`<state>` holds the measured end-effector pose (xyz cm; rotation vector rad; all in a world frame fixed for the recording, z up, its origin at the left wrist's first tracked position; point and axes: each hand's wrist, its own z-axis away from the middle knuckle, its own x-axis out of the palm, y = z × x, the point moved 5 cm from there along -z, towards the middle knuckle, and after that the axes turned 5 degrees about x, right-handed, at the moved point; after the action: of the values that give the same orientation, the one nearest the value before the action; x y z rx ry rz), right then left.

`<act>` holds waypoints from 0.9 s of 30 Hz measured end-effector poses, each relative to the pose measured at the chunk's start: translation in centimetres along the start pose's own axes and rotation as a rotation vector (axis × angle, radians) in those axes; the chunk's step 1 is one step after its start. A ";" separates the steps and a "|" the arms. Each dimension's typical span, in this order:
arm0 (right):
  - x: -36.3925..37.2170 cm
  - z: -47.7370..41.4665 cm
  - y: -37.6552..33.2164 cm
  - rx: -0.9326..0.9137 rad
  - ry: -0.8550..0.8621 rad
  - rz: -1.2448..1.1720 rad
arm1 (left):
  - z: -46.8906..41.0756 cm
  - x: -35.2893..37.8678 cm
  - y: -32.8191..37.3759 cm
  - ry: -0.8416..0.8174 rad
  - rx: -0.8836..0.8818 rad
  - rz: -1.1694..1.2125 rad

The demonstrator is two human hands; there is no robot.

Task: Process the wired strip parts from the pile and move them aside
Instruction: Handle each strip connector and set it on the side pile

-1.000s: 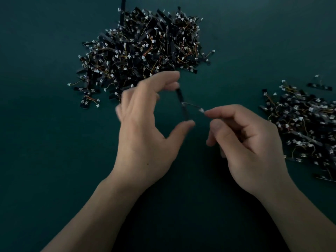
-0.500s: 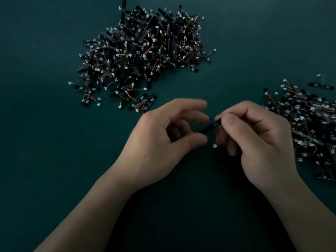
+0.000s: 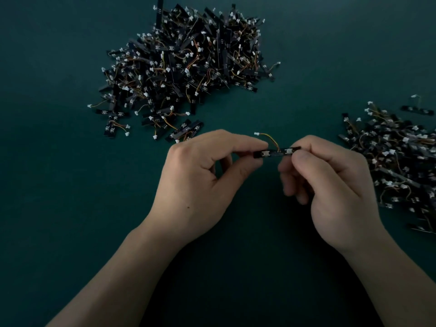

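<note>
A short black strip part (image 3: 274, 152) lies level between my two hands above the dark green table. My left hand (image 3: 203, 182) pinches its left end between thumb and forefinger. My right hand (image 3: 330, 185) pinches its right end. Two small white components show on the strip's face. A thin orange-yellow wire (image 3: 271, 139) rises from the strip's middle and ends in a white connector (image 3: 256, 133) up to the left. The big pile of wired strip parts (image 3: 186, 67) lies at the back, left of centre.
A second heap of the same strip parts (image 3: 398, 156) lies at the right edge, close to my right hand. A few loose parts (image 3: 186, 132) lie at the front of the big pile, just beyond my left hand. The table surface (image 3: 59, 185) is dark green.
The strip went from upright in my left hand, to tilted and mostly hidden, to level with each hand pinching an end. Its wire and connector now stand up in plain sight.
</note>
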<state>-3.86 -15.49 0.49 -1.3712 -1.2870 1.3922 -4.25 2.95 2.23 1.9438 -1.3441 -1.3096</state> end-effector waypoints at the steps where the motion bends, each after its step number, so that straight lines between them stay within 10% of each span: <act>1: 0.1 0.0 0.0 -0.006 0.000 0.011 | 0.1 0.0 0.0 -0.009 -0.009 -0.001; 27: 0.8 0.4 -0.7 -0.057 -0.030 0.288 | 0.0 0.4 0.4 -0.106 -0.158 0.004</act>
<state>-4.41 -14.59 1.02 -1.6296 -1.1900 1.5819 -4.43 2.42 2.32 1.7867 -1.2510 -1.4884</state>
